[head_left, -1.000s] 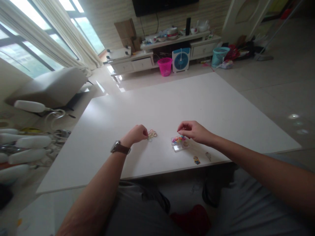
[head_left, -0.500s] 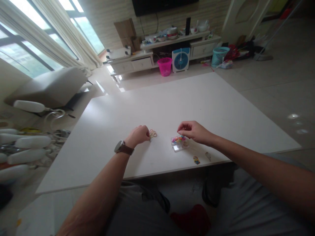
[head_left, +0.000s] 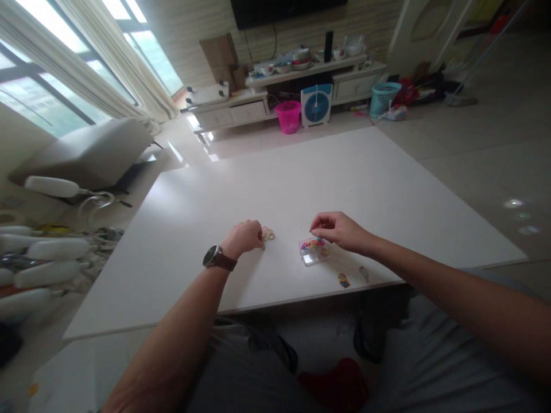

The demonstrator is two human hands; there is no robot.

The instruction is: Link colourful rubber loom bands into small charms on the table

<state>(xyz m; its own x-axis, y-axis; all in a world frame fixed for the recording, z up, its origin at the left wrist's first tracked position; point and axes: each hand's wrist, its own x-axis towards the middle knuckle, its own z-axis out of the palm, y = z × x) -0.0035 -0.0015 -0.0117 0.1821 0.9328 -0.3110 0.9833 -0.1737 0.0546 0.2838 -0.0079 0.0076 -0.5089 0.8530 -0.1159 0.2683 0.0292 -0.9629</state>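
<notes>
My left hand (head_left: 245,236), with a watch (head_left: 212,256) on its wrist, rests low on the white table (head_left: 241,195). Its fingers are closed and point down beside a small pile of pale and pinkish rings (head_left: 269,233); whatever they grip is hidden. A small clear plastic box (head_left: 310,260) with compartments stands to the right of the pile, holding bright beads (head_left: 313,245) in its far part. Over the box's far right corner is my right hand (head_left: 338,227), thumb and forefinger pinched together, on something too small to name.
Near the table's front edge lie a yellow and blue cartoon-figure piece (head_left: 343,280) and a small pale item (head_left: 364,273). Beyond the table stand a pink basket (head_left: 288,117), a blue and white fan (head_left: 316,105) and a cluttered TV cabinet (head_left: 249,110).
My left hand has shifted very slightly to the right and toward me at the ring pile. My right hand keeps its pinch over the box, almost still.
</notes>
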